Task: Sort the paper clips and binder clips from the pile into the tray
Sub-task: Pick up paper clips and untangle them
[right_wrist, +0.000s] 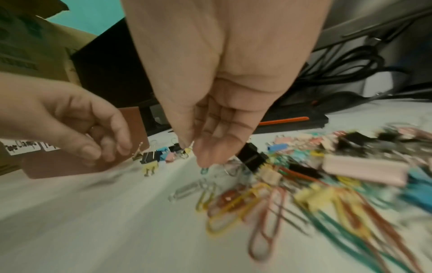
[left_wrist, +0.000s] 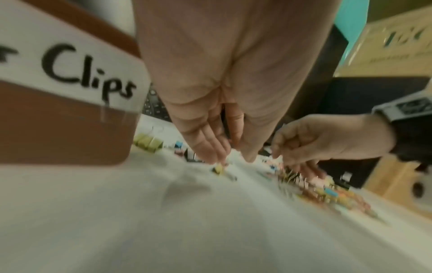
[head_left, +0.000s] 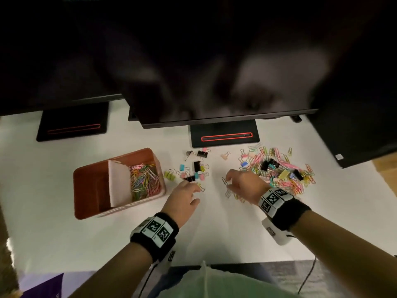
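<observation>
Picking clips: right hand (head_left: pixel 242 182) pinches a silver paper clip (head_left: pixel 224 181) beside the pile (head_left: pixel 279 168); left hand (head_left: pixel 182 201), fingers loose, reaches a yellow binder clip (head_left: pixel 200 187). Best lifted singly, dropped into the tray (head_left: pixel 90 203) matching compartment.

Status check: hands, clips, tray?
Left hand reaching a yellow binder clip. Right hand pinching a paper clip. Tray: paper clips only. Nothing blocking.

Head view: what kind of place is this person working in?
Probably an office desk: a white desktop, monitors on black stands, and a pile of clips beside a brown sorting tray.
</observation>
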The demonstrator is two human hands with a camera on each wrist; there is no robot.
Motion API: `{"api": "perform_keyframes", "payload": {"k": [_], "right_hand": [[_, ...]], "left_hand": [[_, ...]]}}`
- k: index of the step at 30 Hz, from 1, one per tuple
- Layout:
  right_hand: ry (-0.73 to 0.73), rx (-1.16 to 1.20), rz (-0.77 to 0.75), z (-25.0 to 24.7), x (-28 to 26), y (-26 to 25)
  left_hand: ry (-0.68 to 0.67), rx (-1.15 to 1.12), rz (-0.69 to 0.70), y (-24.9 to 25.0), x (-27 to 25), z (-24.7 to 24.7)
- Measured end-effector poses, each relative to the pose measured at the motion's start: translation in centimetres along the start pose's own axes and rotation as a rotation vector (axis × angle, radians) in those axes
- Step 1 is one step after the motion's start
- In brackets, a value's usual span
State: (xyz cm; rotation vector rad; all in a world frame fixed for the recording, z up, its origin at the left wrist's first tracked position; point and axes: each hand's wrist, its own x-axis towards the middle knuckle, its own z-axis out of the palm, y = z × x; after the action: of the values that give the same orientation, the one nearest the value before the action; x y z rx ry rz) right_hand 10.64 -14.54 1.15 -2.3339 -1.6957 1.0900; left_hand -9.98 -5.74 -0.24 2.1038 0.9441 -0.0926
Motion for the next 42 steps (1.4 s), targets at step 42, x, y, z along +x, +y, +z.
{"api": "perform_keyframes", "payload": {"k": [42], "right_hand": [[-0.093,-0.312,-0.237,-0.7,2.4,5.9]], "left_hand": [[0.073,0.077,-0.064,4.9,7.0,6.2]]}}
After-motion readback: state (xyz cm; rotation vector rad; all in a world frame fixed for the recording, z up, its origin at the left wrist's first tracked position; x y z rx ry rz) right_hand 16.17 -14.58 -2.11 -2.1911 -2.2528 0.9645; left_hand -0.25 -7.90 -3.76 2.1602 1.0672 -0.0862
